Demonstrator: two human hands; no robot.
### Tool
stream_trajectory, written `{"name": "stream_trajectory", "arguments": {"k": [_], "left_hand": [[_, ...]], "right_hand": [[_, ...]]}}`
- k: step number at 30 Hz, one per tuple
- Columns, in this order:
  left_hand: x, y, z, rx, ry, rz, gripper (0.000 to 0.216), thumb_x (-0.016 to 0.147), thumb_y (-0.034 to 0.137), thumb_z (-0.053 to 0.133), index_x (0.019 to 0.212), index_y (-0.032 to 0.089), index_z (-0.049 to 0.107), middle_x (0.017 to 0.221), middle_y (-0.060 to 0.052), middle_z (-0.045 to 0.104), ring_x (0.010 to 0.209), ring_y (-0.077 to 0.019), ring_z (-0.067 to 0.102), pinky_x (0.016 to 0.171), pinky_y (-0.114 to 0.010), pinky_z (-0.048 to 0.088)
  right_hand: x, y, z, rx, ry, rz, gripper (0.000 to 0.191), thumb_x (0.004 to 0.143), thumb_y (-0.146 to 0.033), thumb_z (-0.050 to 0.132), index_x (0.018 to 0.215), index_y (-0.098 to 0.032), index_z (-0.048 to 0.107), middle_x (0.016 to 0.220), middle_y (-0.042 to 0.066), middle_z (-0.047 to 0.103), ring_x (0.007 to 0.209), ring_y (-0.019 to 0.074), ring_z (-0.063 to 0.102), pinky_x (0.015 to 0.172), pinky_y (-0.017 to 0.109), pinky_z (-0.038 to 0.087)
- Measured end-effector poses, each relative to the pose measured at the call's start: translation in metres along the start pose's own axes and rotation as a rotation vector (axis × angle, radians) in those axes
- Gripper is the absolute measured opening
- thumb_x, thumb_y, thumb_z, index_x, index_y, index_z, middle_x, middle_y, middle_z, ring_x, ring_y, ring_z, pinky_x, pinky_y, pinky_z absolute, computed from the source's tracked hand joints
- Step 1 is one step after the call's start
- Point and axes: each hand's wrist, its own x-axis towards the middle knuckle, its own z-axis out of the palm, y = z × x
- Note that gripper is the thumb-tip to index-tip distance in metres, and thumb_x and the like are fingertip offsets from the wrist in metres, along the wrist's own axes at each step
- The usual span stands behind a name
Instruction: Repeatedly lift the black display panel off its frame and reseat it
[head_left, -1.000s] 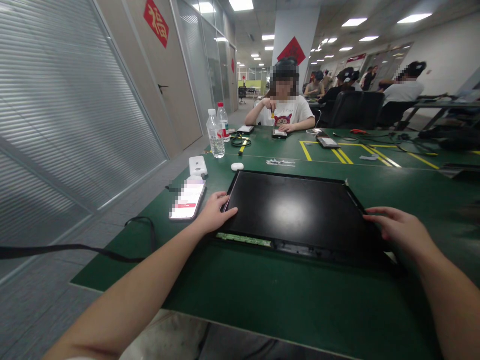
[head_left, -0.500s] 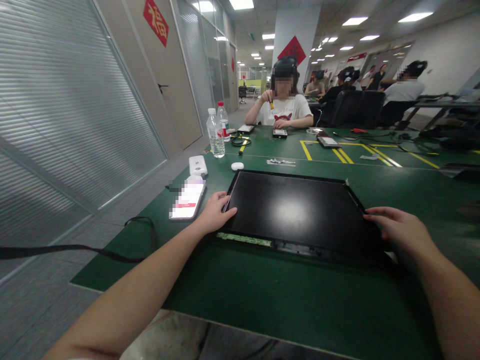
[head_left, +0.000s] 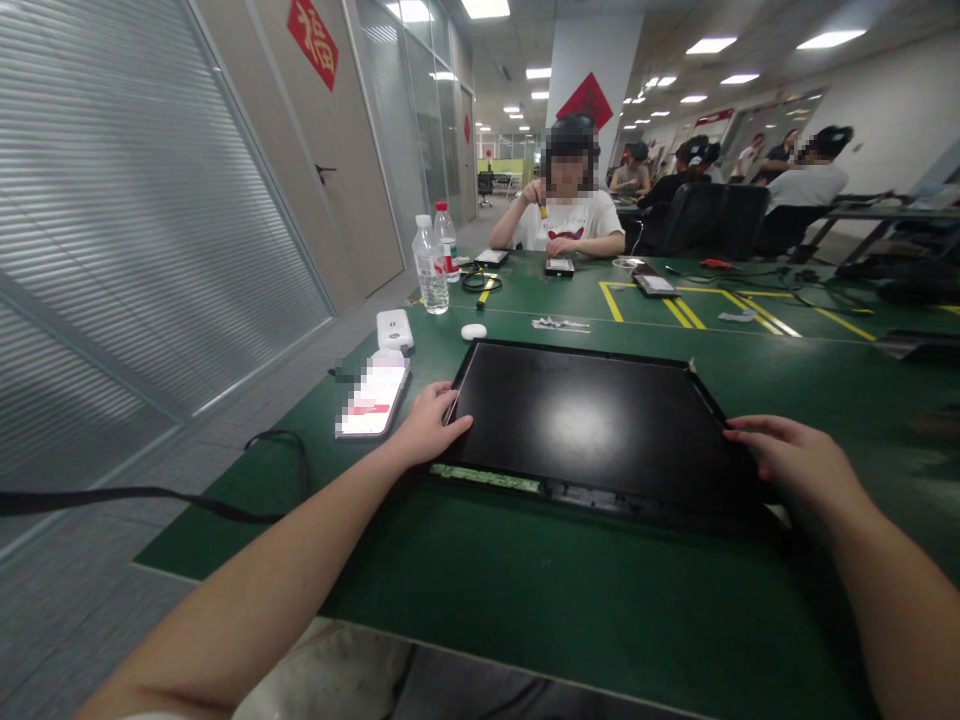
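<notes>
A dark, flat display panel (head_left: 585,415) in a thin black frame lies in front of me on the green table (head_left: 525,600). Along its near edge, a strip of green circuit board (head_left: 484,478) is exposed on the left. My left hand (head_left: 431,428) grips the panel's left edge, thumb on top and the other fingers at the rim. At the right edge, my right hand (head_left: 799,455) pinches the frame between thumb and fingers. Its fingertips are partly hidden behind the edge.
Left of the panel are a lit phone (head_left: 375,395), a white power bank (head_left: 394,329) and a small white case (head_left: 473,332). Two bottles (head_left: 433,270) stand farther back. Across the table a person (head_left: 574,215) works on a small device (head_left: 559,267). A black strap (head_left: 150,500) hangs at left.
Both hands keep their hold on the panel's edges. The whole view shifts very slightly; nothing on the table has visibly moved.
</notes>
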Motion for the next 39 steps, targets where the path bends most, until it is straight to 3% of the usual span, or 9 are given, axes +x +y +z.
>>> {"name": "stream_trajectory", "arguments": {"k": [13, 22, 28, 34, 36, 39], "left_hand": [[-0.001, 0.000, -0.003, -0.029, -0.012, -0.032, 0.061, 0.087, 0.053, 0.073, 0.136, 0.016, 0.076, 0.163, -0.022, 0.058, 0.156, -0.0433, 0.053, 0.135, -0.057, 0.036], [-0.001, -0.004, -0.001, -0.034, 0.010, -0.007, 0.058, 0.085, 0.052, 0.075, 0.132, 0.019, 0.078, 0.159, -0.020, 0.061, 0.154, -0.0437, 0.054, 0.135, -0.058, 0.037], [-0.001, -0.001, -0.001, -0.016, 0.002, 0.001, 0.053, 0.086, 0.049, 0.076, 0.130, 0.020, 0.078, 0.159, -0.020, 0.060, 0.154, -0.0448, 0.053, 0.135, -0.059, 0.036], [-0.006, 0.010, 0.001, 0.043, -0.048, 0.012, 0.070, 0.091, 0.045, 0.072, 0.155, 0.019, 0.065, 0.170, -0.023, 0.052, 0.162, -0.0462, 0.044, 0.136, -0.062, 0.031], [-0.009, 0.013, -0.002, 0.048, -0.074, 0.020, 0.079, 0.092, 0.050, 0.072, 0.163, 0.019, 0.059, 0.174, -0.023, 0.048, 0.165, -0.0466, 0.040, 0.136, -0.063, 0.030], [-0.012, 0.017, -0.011, 0.057, -0.135, 0.022, 0.084, 0.091, 0.059, 0.074, 0.163, 0.018, 0.061, 0.177, -0.025, 0.044, 0.166, -0.0487, 0.039, 0.135, -0.063, 0.032]], "right_hand": [[0.004, 0.005, 0.000, 0.041, -0.009, 0.013, 0.052, 0.066, -0.050, 0.066, 0.103, -0.021, 0.086, 0.053, 0.003, 0.059, 0.055, 0.0223, 0.054, 0.059, 0.036, 0.038], [0.009, 0.010, 0.001, 0.077, -0.031, 0.001, 0.047, 0.062, -0.052, 0.072, 0.098, -0.024, 0.084, 0.060, 0.002, 0.066, 0.052, 0.0205, 0.054, 0.057, 0.036, 0.041], [0.007, 0.009, 0.001, 0.040, -0.014, -0.020, 0.049, 0.063, -0.052, 0.070, 0.099, -0.023, 0.086, 0.056, 0.003, 0.063, 0.053, 0.0211, 0.055, 0.057, 0.036, 0.040], [0.005, 0.005, 0.001, 0.008, -0.012, -0.004, 0.050, 0.064, -0.053, 0.069, 0.100, -0.023, 0.086, 0.056, 0.002, 0.062, 0.055, 0.0228, 0.057, 0.059, 0.037, 0.042], [0.004, 0.004, 0.000, -0.014, -0.005, -0.014, 0.046, 0.066, -0.053, 0.069, 0.097, -0.024, 0.085, 0.059, 0.003, 0.065, 0.055, 0.0231, 0.059, 0.059, 0.038, 0.044], [0.002, 0.002, 0.000, -0.038, 0.003, -0.037, 0.042, 0.067, -0.052, 0.069, 0.095, -0.025, 0.084, 0.069, 0.004, 0.073, 0.055, 0.0222, 0.060, 0.061, 0.039, 0.047]]}}
